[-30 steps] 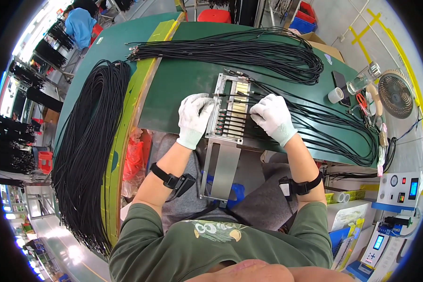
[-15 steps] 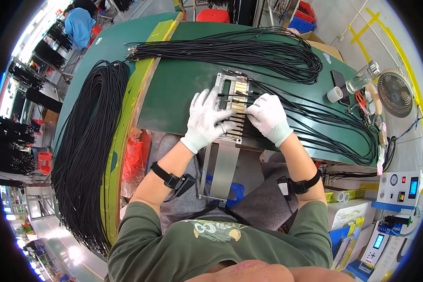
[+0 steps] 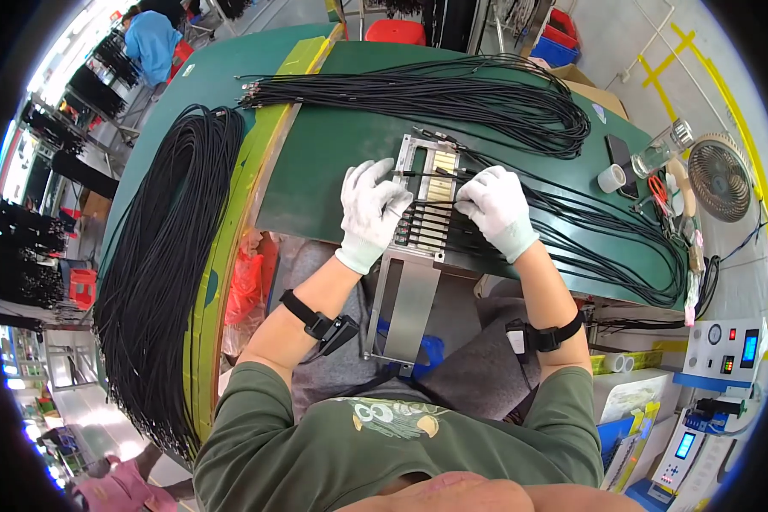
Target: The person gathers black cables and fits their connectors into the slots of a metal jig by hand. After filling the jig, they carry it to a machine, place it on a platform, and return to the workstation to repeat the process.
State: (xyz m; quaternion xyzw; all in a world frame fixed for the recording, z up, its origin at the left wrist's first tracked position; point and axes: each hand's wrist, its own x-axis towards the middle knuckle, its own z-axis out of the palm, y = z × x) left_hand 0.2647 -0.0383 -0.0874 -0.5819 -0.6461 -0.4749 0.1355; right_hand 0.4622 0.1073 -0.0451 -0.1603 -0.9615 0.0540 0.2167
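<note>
A long metal fixture plate (image 3: 408, 294) lies across the near edge of the green table (image 3: 333, 154), its far end holding a row of black cable ends. My left hand (image 3: 371, 209), in a white glove, rests on the plate's left side with fingers on the cable ends. My right hand (image 3: 495, 207), also gloved, presses on the black cables (image 3: 572, 235) at the plate's right side. One cable end (image 3: 418, 175) lies across the plate between the two hands' fingertips.
A thick bundle of black cables (image 3: 452, 98) lies across the far table. Another large bundle (image 3: 158, 264) hangs down the left. A fan (image 3: 718, 179), clear bottle (image 3: 657, 149), tape roll (image 3: 610, 177) and phone sit at right. Control boxes (image 3: 725, 350) stand at lower right.
My left hand has slid right onto the plate's cable row, and my right hand has shifted slightly left, so the two hands are closer together over the fixture.
</note>
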